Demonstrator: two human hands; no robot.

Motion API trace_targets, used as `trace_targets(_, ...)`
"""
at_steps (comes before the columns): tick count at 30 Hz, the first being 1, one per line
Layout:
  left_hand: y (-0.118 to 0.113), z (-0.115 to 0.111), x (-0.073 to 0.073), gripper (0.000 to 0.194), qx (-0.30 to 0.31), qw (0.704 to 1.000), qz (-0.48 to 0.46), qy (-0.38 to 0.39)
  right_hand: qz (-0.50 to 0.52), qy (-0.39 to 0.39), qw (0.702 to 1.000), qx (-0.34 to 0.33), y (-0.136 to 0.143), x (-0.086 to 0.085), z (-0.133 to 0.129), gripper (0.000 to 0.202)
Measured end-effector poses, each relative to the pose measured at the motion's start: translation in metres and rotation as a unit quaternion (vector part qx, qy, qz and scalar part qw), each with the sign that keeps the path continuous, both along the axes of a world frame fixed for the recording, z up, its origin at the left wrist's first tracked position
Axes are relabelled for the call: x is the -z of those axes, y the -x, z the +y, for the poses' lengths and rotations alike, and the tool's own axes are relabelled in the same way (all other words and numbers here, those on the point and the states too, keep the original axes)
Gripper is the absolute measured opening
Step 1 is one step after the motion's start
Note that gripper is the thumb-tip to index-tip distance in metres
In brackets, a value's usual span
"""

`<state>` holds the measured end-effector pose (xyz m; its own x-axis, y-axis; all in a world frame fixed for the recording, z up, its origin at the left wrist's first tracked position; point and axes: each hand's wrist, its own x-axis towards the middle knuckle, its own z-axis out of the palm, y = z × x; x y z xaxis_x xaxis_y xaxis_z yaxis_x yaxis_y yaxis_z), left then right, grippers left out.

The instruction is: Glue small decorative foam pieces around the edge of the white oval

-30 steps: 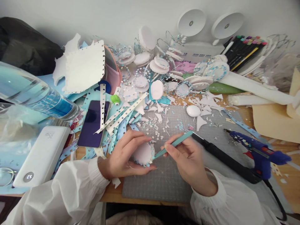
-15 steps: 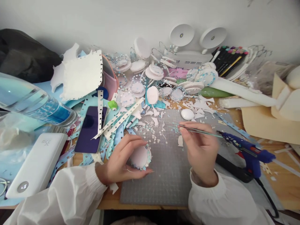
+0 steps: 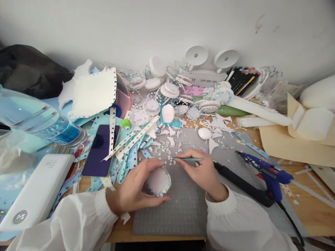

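My left hand (image 3: 133, 186) is curled around a round white disc (image 3: 157, 180), whose rim carries small white and pale-blue star pieces. Thumb and fingers grip it by opposite edges above the cutting mat. In my right hand (image 3: 201, 172) is a pair of thin teal tweezers (image 3: 192, 159), pinched between thumb and fingers and pointing left. Their tips are among the scattered tiny paper stars (image 3: 169, 153) on the grey cutting mat (image 3: 183, 209). Whether the tips hold a star is too small to tell. A glossy white oval piece (image 3: 204, 133) lies beyond the right hand.
A blue glue gun (image 3: 269, 170) and a black-handled tool (image 3: 240, 184) lie at right. Left are a phone (image 3: 98, 150), power bank (image 3: 39, 190), water bottle (image 3: 44, 118) and punched paper strips (image 3: 138, 137). Finished-looking discs (image 3: 170, 89) crowd the back, near markers (image 3: 244, 82).
My right hand has brought the tweezers leftward and down to the loose stars, near the disc. My left hand keeps its hold on the disc. The camera view has shifted slightly.
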<state>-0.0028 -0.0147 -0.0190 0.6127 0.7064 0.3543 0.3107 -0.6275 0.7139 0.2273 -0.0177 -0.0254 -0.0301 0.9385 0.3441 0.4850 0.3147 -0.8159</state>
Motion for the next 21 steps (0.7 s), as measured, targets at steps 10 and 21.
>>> trace_targets(10,-0.002,0.0,0.002,0.072,-0.014,0.998,0.019,0.05,-0.019,-0.006,1.0,-0.009,0.004,0.005,-0.003,0.006)
trace_targets(21,-0.005,0.005,0.001,0.08,0.026,0.992,0.117,-0.03,0.107,0.02,0.993,0.049,0.004,-0.006,-0.002,0.005)
